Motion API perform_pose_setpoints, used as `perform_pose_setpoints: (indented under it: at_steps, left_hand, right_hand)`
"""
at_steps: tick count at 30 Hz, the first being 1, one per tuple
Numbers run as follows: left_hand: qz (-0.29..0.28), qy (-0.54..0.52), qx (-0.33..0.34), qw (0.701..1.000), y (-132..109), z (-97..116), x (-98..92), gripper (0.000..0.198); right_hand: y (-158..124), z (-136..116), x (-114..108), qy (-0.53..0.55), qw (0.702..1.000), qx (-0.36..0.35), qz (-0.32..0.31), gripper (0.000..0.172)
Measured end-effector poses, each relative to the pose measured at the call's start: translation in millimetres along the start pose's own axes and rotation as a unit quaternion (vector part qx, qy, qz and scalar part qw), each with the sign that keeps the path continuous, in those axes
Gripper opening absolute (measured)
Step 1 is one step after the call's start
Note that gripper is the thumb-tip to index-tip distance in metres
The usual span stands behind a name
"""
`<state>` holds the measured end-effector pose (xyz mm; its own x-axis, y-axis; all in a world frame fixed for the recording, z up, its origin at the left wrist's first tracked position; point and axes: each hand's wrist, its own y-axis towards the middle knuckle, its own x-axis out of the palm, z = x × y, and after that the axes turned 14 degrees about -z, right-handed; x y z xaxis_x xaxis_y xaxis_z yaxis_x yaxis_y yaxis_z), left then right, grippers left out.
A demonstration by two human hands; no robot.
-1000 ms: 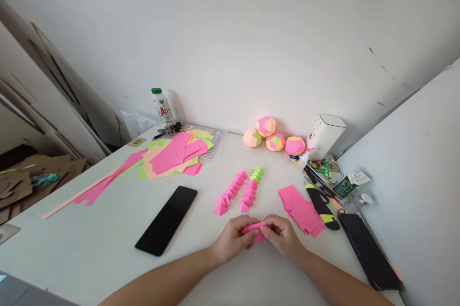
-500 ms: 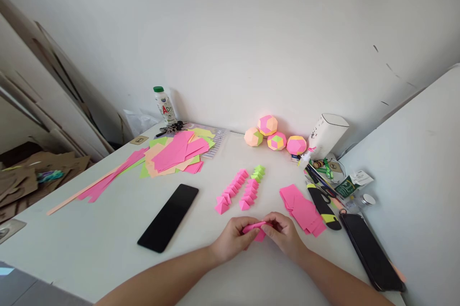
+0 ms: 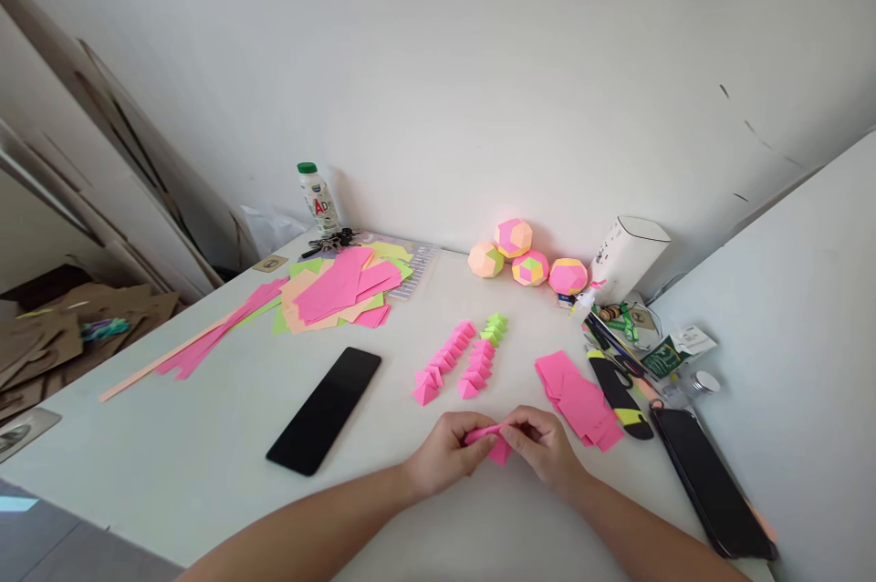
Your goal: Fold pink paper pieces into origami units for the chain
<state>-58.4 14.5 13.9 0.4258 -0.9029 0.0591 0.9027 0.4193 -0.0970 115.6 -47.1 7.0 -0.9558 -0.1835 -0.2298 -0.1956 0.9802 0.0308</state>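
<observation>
A small folded pink paper point(image 3: 502, 450) is pinched between both hands near the table's front. My left hand point(image 3: 448, 454) grips its left end with thumb and fingers. My right hand point(image 3: 544, 445) pinches its right side, close to the left fingertips. Just beyond the hands lie two rows of folded paper units, one all pink point(image 3: 446, 361), the other pink point(image 3: 475, 368) with green units point(image 3: 494, 327) at its far end. To the right of my right hand is a loose pile of flat pink papers point(image 3: 578, 400).
A black phone point(image 3: 324, 410) lies left, before a heap of coloured sheets point(image 3: 338, 285), paper strips point(image 3: 219, 331) and a bottle point(image 3: 318, 199). Paper balls point(image 3: 513, 238) sit by the wall. At right are a white holder point(image 3: 626, 258), a cutter point(image 3: 620, 395) and a black case point(image 3: 712, 482).
The view has shifted slightly, moving most table items a little to the right. Both hands still hold the pink paper, and slightly more of its lower part shows between them.
</observation>
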Motion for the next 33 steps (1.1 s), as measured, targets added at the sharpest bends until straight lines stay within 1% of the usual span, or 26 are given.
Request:
perform_pose_setpoints:
  at_steps: [2, 5, 9, 15, 18, 21, 24, 28, 31, 33]
  left_hand:
    - [0.012, -0.026, -0.003, 1.0, 1.1, -0.7, 0.8, 0.037]
    - [0.036, -0.072, -0.016, 0.997, 3.9, -5.0, 0.7, 0.045]
    - [0.042, -0.104, -0.013, 0.994, 7.3, -11.8, -2.9, 0.045]
    - [0.017, -0.094, 0.0, 0.995, 7.9, -11.7, -6.1, 0.038]
    - [0.012, -0.092, -0.007, 0.996, 8.3, -13.3, -5.9, 0.04]
    - [0.031, -0.106, -0.011, 0.994, 9.8, -17.2, -6.2, 0.043]
    - [0.044, -0.111, 0.003, 0.993, 11.0, -19.9, -6.9, 0.041]
    - [0.037, -0.116, 0.027, 0.992, 11.1, -19.0, -7.2, 0.036]
    - [0.033, -0.116, 0.026, 0.992, 10.7, -18.0, -7.0, 0.035]
    - [0.041, -0.117, 0.021, 0.992, 10.2, -18.0, -6.9, 0.036]
  right_hand:
    - [-0.1, 0.1, -0.6, 0.006, 1.0, 0.003, 0.005, 0.024]
    - [-0.5, 0.2, -1.2, 0.013, 1.0, 0.007, 0.015, 0.027]
    - [-1.6, 0.6, 0.0, 0.005, 1.0, 0.015, 0.017, 0.03]
    - [-1.0, 1.7, 4.1, 0.001, 0.999, -0.004, 0.032, 0.02]
    - [-0.2, 2.0, 3.8, -0.022, 1.0, -0.016, 0.0, 0.023]
    - [-0.5, 2.6, 2.9, -0.035, 0.999, -0.013, -0.022, 0.024]
    - [-1.2, 2.9, 2.6, -0.027, 0.999, -0.009, -0.026, 0.025]
    - [-0.9, 1.4, 3.2, -0.031, 0.999, 0.002, -0.031, 0.03]
    - [-0.2, 0.3, 4.0, -0.032, 0.999, 0.009, -0.023, 0.031]
    - [0.2, 0.1, 4.4, -0.043, 0.999, 0.005, -0.02, 0.032]
